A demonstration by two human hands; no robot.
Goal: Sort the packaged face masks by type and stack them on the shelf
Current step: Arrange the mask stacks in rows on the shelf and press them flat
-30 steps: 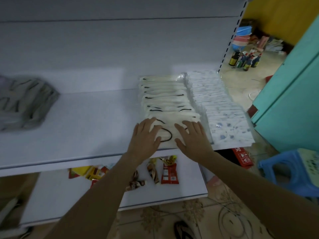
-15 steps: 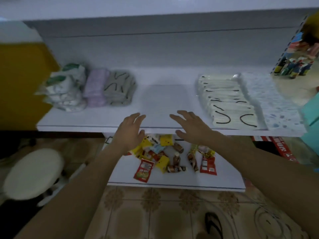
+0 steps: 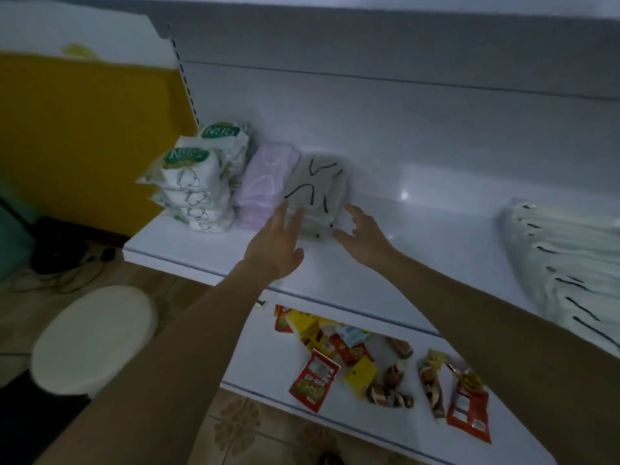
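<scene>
Grey mask stack (image 3: 317, 193) sits centre-left of the frame on the upper shelf (image 3: 419, 250), against the back panel. It is clear packs with black ear loops showing. Head view only, somewhat motion-blurred. Just left of it we see a purple mask stack (image 3: 265, 184), touching or nearly so, and left of that the white packs with green labels (image 3: 198, 182), piled in two stacks at the shelf's left end. At the right edge of the frame a long row of white masks (image 3: 563, 263) with black loops lies on the same shelf, well apart from the grey stack. Left hand (image 3: 275, 243) is at the grey stack's front left corner, fingers straight and together. Right hand (image 3: 364, 239) is at its front right corner, fingers and thumb spread. Both hands are unclenched and hold nothing; we can't tell whether the fingertips actually touch the packs. The hands are apart, with the stack's front edge between them. Lower centre, the lower shelf (image 3: 261, 364) carries scattered snack packets (image 3: 369, 364) in red and yellow. Lower left, a round white stool (image 3: 94, 337) stands on the floor, with a yellow wall (image 3: 84, 146) above it.
</scene>
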